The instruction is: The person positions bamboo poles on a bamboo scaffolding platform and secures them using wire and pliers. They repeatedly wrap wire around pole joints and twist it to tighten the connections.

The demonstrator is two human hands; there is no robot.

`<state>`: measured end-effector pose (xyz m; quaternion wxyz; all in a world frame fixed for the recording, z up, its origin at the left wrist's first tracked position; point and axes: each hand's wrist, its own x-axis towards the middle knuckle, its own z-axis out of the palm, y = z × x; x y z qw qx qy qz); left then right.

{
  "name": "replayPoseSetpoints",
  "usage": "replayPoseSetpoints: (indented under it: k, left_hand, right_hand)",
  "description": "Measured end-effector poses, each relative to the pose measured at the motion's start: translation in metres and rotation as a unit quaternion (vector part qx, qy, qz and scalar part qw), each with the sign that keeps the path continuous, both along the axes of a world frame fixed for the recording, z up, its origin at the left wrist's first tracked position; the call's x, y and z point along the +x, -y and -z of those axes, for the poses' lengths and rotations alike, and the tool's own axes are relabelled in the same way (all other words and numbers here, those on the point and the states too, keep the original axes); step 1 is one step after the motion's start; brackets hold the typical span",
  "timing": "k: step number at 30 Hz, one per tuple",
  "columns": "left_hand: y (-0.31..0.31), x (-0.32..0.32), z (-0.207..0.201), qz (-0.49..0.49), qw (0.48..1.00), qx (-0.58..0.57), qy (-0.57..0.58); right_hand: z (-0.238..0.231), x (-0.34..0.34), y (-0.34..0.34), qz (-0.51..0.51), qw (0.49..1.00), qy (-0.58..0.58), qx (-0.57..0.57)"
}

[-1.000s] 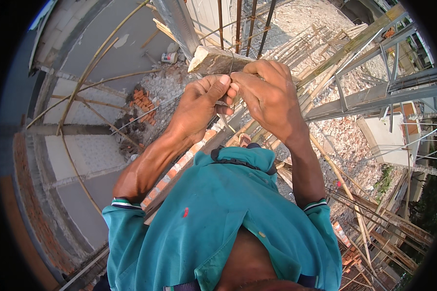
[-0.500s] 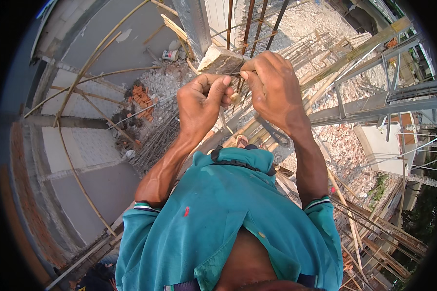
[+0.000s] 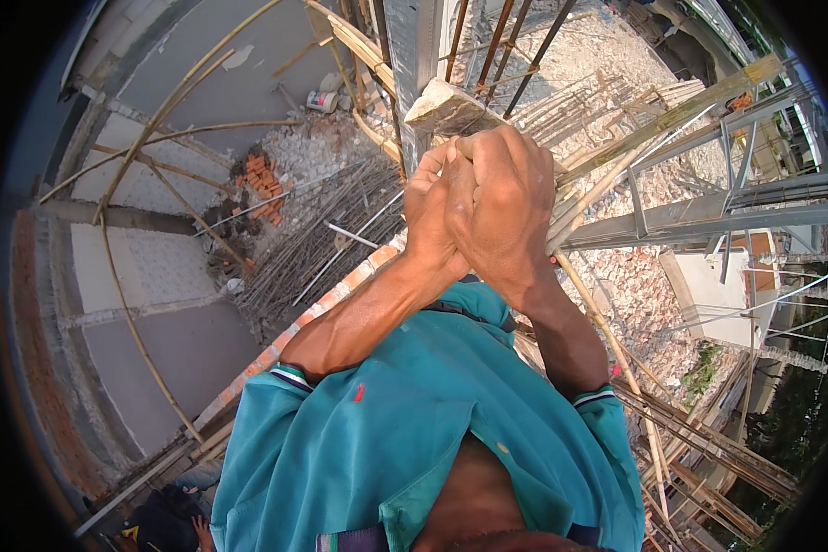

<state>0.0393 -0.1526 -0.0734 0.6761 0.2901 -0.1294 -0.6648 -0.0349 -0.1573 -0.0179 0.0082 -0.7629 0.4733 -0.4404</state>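
My two hands are pressed together just below a rough, pale-topped block that sits against a grey metal post. My left hand is closed, thumb up, partly hidden behind the right. My right hand is curled over and against it, its knuckles near the block's lower edge. Whatever the fingers hold is hidden between them. Several thin rusty steel bars rise just behind the block.
Bent bamboo poles cross the left side. Orange bricks and a white bucket lie among rubble below. A metal truss extends right. At the lower left another person is partly in view, one hand showing.
My hands, apart and pinching below the block, have come together, the right overlapping the left. The block and post now appear farther right in view.
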Motion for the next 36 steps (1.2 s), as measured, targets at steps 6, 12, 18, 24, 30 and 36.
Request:
replayPoseSetpoints:
  k: [6, 12, 18, 24, 30, 36]
  left_hand:
    - [0.006, 0.017, 0.011, -0.077, 0.906, -0.174, 0.378]
    - [0.012, 0.044, -0.003, -0.113, 0.688, -0.235, 0.677]
    - [0.008, 0.032, -0.012, 0.029, 0.941, -0.077, 0.327]
    - [0.002, 0.03, -0.009, 0.184, 0.963, -0.021, -0.196]
    - [0.005, 0.017, -0.005, 0.291, 0.755, -0.056, -0.585]
    - [-0.005, 0.058, -0.016, 0.217, 0.962, 0.0, 0.165]
  right_hand:
    - [-0.003, -0.006, -0.008, -0.042, 0.998, 0.025, 0.043]
    - [0.001, 0.004, -0.025, -0.03, 0.996, 0.046, 0.066]
    - [0.022, -0.029, 0.003, 0.015, 0.976, 0.197, 0.096]
    - [0.065, -0.033, 0.027, -0.024, 0.988, 0.127, 0.09]
    - [0.069, -0.024, 0.026, -0.018, 0.987, 0.151, 0.055]
    - [0.073, -0.016, 0.02, 0.008, 0.988, 0.143, 0.055]
